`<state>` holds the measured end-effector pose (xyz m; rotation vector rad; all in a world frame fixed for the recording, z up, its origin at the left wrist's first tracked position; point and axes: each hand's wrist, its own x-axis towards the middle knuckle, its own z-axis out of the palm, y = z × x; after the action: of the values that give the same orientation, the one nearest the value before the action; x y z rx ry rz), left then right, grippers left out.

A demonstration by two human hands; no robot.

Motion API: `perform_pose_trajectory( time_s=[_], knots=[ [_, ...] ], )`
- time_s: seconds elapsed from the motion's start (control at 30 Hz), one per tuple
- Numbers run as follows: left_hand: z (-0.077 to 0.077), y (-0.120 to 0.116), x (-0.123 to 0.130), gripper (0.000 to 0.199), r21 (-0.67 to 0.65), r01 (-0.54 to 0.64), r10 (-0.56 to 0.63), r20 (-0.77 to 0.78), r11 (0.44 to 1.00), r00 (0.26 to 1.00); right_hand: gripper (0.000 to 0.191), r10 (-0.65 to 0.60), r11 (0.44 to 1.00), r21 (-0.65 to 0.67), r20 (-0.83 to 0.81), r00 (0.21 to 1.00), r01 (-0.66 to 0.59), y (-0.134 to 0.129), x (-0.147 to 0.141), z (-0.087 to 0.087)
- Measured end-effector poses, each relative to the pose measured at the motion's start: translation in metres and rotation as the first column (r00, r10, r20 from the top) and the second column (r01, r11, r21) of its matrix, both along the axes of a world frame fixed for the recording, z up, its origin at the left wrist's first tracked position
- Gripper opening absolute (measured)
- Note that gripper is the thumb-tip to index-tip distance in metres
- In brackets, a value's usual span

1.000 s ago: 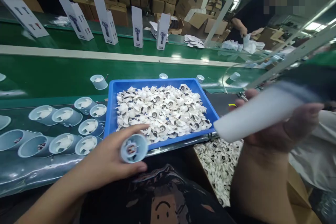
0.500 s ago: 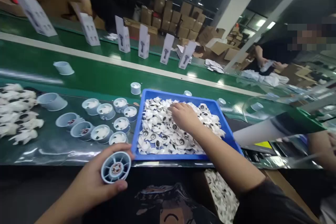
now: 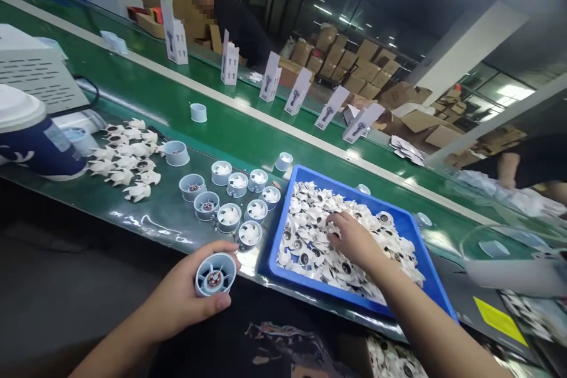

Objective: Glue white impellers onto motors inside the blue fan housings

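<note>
While the left hand (image 3: 179, 292) curls around a blue ring (image 3: 215, 279), keep it steady; the right hand (image 3: 357, 241) bends its fingers onto white fans (image 3: 310, 212) in the tray (image 3: 283, 221), grip hidden; lift one gently.

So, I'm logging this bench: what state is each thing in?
Light-blue round plastic housing in left hand: held, bladeless, centre exposed.
Clustered housings: most bladed, some bladeless.
Blue rectangular plastic tray: heaped with white bladed plastic impellers.
Right hand: among impellers, grip unclear.
White printed cardboard boxes: standing, flaps raised.
Navy cup: white lid on.
</note>
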<state>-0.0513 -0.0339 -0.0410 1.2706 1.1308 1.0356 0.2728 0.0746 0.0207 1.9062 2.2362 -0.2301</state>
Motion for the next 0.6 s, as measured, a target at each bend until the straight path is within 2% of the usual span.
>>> perform_pose_trajectory(
  time_s=[0.07, 0.23, 0.33, 0.47, 0.6],
  knots=[
    [0.002, 0.007, 0.007, 0.066, 0.022, 0.017, -0.017, 0.005, 1.0, 1.0, 0.031, 0.0, 1.0, 0.01, 0.017, 1.0, 0.0, -0.009, -0.007, -0.001],
    [0.005, 0.017, 0.024, 0.067, 0.009, 0.002, -0.002, 0.017, 1.0, 1.0, 0.023, -0.033, 0.997, -0.067, 0.017, 0.999, 0.034, -0.019, -0.016, 0.006],
    [0.007, 0.017, 0.029, 0.064, 0.017, 0.031, -0.031, -0.016, 0.999, 0.999, 0.028, -0.074, 0.992, -0.102, 0.011, 0.997, 0.075, -0.014, -0.015, 0.007],
    [0.011, 0.013, 0.033, 0.043, 0.02, 0.09, -0.087, -0.118, 0.996, 0.989, 0.029, -0.094, 0.983, -0.156, 0.015, 0.995, 0.095, -0.004, -0.016, 0.005],
    [0.012, 0.008, 0.033, 0.045, 0.013, 0.15, -0.148, -0.125, 0.989, 0.981, 0.03, -0.113, 0.97, -0.211, 0.061, 0.992, 0.123, 0.003, -0.022, 0.006]
  ],
)
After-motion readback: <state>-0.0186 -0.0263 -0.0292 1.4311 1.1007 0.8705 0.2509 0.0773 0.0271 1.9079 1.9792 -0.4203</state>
